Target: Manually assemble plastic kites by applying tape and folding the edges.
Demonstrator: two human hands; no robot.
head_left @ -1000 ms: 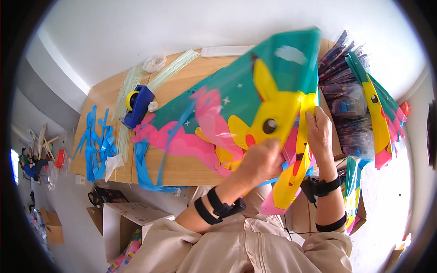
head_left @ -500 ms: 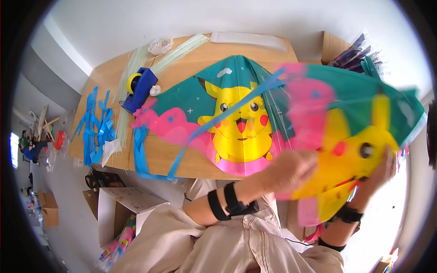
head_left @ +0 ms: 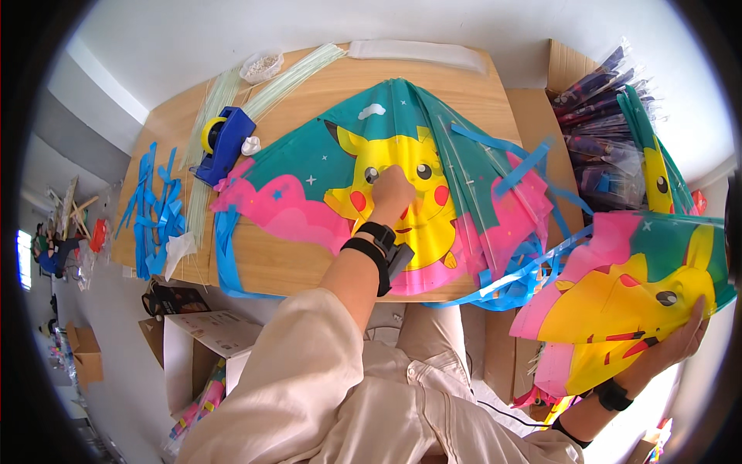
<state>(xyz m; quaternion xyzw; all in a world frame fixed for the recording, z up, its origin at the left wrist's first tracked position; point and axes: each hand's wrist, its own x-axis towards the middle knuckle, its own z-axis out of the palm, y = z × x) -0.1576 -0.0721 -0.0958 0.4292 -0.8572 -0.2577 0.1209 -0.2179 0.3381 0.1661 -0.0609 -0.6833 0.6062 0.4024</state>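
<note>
A green and pink kite with a yellow cartoon animal lies spread on the table, its right side gathered in folds. Over the animal's face rests my left hand, fingers curled closed; what they hold, if anything, is hidden. Off the table's right edge, my right hand grips a second kite of the same print by its side, fingers wrapped round the sheet. Blue ribbon tails bunch between the two kites. Another blue ribbon hangs at the first kite's left corner.
On the table's left are a blue tape dispenser, cut blue ribbons and thin pale rods. A bowl of small pieces stands behind. Bagged folded kites fill a carton at right. An open white box sits below left.
My right hand has carried the second kite down and right, off the table. My left hand has left that kite and moved left onto the first one. The blue ribbon dropped rightward.
</note>
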